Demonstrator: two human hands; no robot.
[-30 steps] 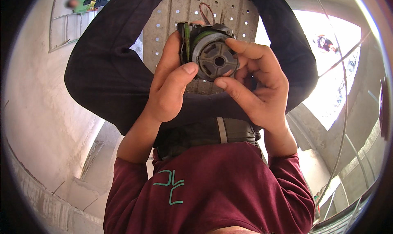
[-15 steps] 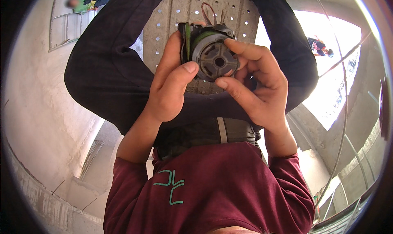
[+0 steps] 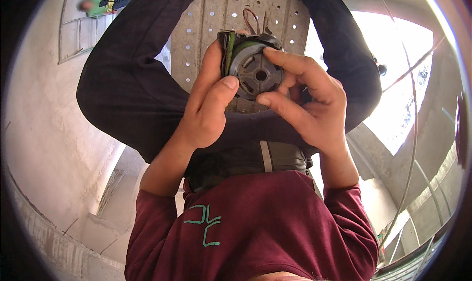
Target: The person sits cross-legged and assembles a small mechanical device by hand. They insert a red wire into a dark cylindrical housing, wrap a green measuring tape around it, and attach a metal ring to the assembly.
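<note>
A round dark grey reel-like part (image 3: 259, 75) faces up between my hands. Its front has spokes and a hole at the centre, and a black and green casing (image 3: 229, 47) adjoins its left and upper sides. My left hand (image 3: 209, 96) grips the casing's left side, thumb at the rim of the round face. My right hand (image 3: 312, 94) pinches the round part's right edge, index finger on top and thumb below. A thin brownish wire loop (image 3: 251, 20) shows just beyond it; whether it is attached, I cannot tell.
Beneath is a perforated metal plank (image 3: 199, 30), framed by my bent legs in dark trousers. A black waist pouch (image 3: 285, 156) lies across my lap. Another person (image 3: 101, 3) is by a metal frame at far left. A cable (image 3: 414, 114) hangs on the right.
The casing has turned slightly and its left end now shows more of its top. Both hands keep their hold. The person at far right has mostly passed behind my knee.
</note>
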